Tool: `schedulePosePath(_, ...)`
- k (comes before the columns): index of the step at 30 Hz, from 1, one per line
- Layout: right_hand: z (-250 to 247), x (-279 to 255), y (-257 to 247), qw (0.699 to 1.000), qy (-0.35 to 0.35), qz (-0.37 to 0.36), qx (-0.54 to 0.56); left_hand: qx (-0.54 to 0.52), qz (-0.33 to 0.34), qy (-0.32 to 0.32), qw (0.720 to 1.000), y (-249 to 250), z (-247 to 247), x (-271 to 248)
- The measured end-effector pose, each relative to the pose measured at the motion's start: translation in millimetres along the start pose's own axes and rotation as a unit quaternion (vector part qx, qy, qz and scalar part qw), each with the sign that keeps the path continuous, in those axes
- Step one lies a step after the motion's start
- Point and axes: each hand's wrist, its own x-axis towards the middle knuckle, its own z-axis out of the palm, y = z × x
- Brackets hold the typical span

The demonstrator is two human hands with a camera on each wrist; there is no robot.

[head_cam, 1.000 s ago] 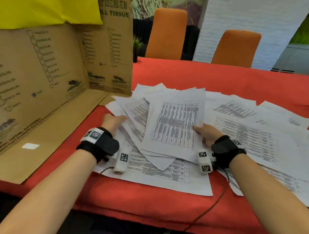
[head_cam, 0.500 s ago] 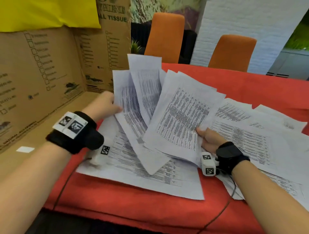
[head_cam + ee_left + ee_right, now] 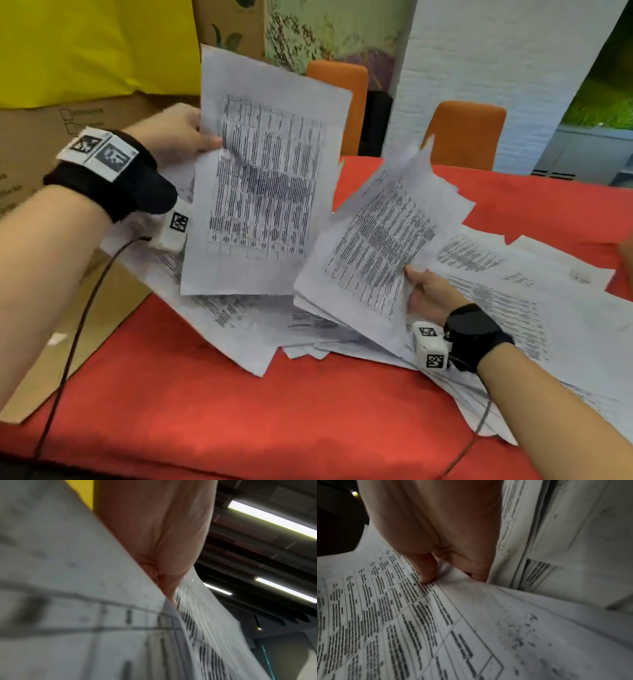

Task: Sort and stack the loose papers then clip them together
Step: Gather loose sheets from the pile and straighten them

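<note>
the left hand (image 3: 171,135) has its grip pinched on one printed sheet (image 3: 263,178), raised nearly upright at 11 o'clock. the right hand (image 3: 430,293) grips a tilted sheaf (image 3: 373,246) at 3 o'clock, above loose papers (image 3: 534,308) spread on the red worktop (image 3: 212,411).

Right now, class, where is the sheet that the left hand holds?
In the head view the sheet is raised upright at centre left, gripped at its left edge by the left hand, in front of the cardboard box.
</note>
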Motion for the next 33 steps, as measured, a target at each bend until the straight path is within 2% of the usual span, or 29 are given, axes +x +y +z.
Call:
schedulePosePath(3,11.6,-4.0,-9.7,1.000,-0.012,-0.028,0.007,0.064,-0.023,-0.077,0.995,1.0,3.8,21.3)
schedulePosePath(5,15.2,-2.4,-16.6,0.998,-0.041,-0.044,0.025,0.039,-0.009,-0.076,0.996,0.4,2.5,38.6)
schedulePosePath(8,24.6,-7.3,-30.2,0.994,-0.055,-0.091,-0.028,0.055,0.026,-0.104,0.993,29.5,-0.7,40.9)
schedulePosePath(12,47.1,-12.6,-51.5,0.982,-0.001,-0.156,-0.106,0.165,0.044,-0.148,0.974,55.6,35.3,33.8)
schedulePosePath(15,55.0,-18.4,-56.1,0.974,0.055,-0.170,-0.141,0.157,0.072,-0.219,0.960,54.9,69.7,31.7)
schedulePosePath(17,55.2,-23.4,-50.6,0.970,0.052,-0.156,-0.181,0.087,0.079,-0.242,0.963,60.3,85.8,23.1)
schedulePosePath(19,50.6,-23.6,-42.4,0.956,0.060,-0.153,-0.245,0.043,0.093,-0.242,0.965,66.3,97.4,13.9)
schedulePosePath(20,46.9,-24.2,-39.0,0.948,0.077,-0.155,-0.268,0.069,0.096,-0.228,0.966,63.9,101.7,12.2)
schedulePosePath(21,41.2,-25.2,-36.5,0.941,0.095,-0.164,-0.281,0.098,0.088,-0.223,0.966,57.0,105.5,12.6)
schedulePosePath(23,21.7,-21.3,-31.6,0.935,0.131,-0.162,-0.287,0.129,0.022,-0.244,0.961,31.9,112.5,14.0)
schedulePosePath(25,-1.9,-18.9,-26.0,0.932,0.164,-0.141,-0.292,0.207,-0.035,-0.254,0.944,7.8,114.1,2.4)
schedulePosePath(27,-21.5,-20.1,-19.0,0.929,0.181,-0.102,-0.307,0.274,-0.061,-0.257,0.925,-15.9,113.6,-18.0)
schedulePosePath(28,-30.0,-20.5,-16.6,0.926,0.191,-0.085,-0.313,0.289,-0.090,-0.280,0.911,-26.2,115.6,-30.1)
schedulePosePath(30,-38.0,-25.4,-15.4,0.935,0.180,-0.066,-0.298,0.286,-0.150,-0.355,0.878,-45.0,122.6,-55.7)
schedulePosePath(31,-39.2,-28.4,-16.4,0.939,0.173,-0.061,-0.292,0.252,-0.185,-0.394,0.864,-53.1,129.2,-68.2)
schedulePosePath(33,-40.3,-28.2,-19.7,0.938,0.172,-0.051,-0.297,0.154,-0.222,-0.437,0.858,-61.4,145.7,-88.6)
